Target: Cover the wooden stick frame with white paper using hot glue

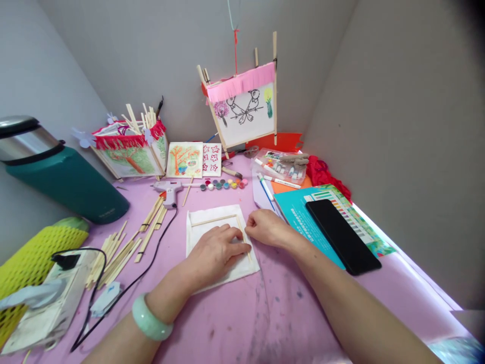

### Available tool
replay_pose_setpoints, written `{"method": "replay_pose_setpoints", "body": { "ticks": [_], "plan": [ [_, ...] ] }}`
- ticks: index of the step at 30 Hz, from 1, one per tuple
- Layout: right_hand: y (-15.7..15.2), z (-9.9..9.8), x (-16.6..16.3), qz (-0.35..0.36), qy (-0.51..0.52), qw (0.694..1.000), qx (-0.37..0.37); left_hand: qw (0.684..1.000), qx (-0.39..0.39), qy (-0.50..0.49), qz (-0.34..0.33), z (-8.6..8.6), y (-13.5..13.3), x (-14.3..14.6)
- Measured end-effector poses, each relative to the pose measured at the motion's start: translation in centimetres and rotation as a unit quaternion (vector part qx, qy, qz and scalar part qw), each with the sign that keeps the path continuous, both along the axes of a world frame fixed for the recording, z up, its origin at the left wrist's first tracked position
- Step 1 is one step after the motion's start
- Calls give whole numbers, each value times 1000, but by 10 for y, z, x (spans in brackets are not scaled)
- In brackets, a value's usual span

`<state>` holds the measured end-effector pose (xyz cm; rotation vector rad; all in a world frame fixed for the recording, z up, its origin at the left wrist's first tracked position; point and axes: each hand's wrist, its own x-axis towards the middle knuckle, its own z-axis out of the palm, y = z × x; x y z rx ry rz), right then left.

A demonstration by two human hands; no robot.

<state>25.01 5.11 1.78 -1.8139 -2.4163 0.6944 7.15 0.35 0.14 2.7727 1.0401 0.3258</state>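
My left hand lies flat over a white paper sheet, its fingertips reaching a thin wooden stick along the sheet's right side. My right hand comes in from the right, with its fingertips against the upper part of that stick. A second stick crosses the top of the sheet and meets the first at a corner. Neither hand visibly grips anything. The lower left of the wooden frame is hidden under my left hand. A pale green bangle circles my left wrist.
A glue gun and paint pots lie beyond the sheet on the pink table. Bundled sticks and a black cable lie left. A black tablet rests on a teal booklet right. Painted paper lanterns stand behind.
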Motion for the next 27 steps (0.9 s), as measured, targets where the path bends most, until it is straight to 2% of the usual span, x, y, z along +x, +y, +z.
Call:
{"method": "replay_pose_setpoints", "body": {
  "ticks": [6, 11, 21, 27],
  "plan": [
    [-7, 10, 2, 20, 8, 998, -53, 1000, 1, -14, -1, -3, 2, -2],
    [-9, 9, 0, 21, 19, 996, -81, 1000, 13, -23, -2, -5, 2, -2],
    [-6, -1, -3, -31, 12, 999, -11, 1000, 13, -22, 5, -1, -2, 0],
    [-4, -5, -5, -35, 16, 999, -15, 1000, 12, -10, 5, -1, -3, 0]
  ]
}}
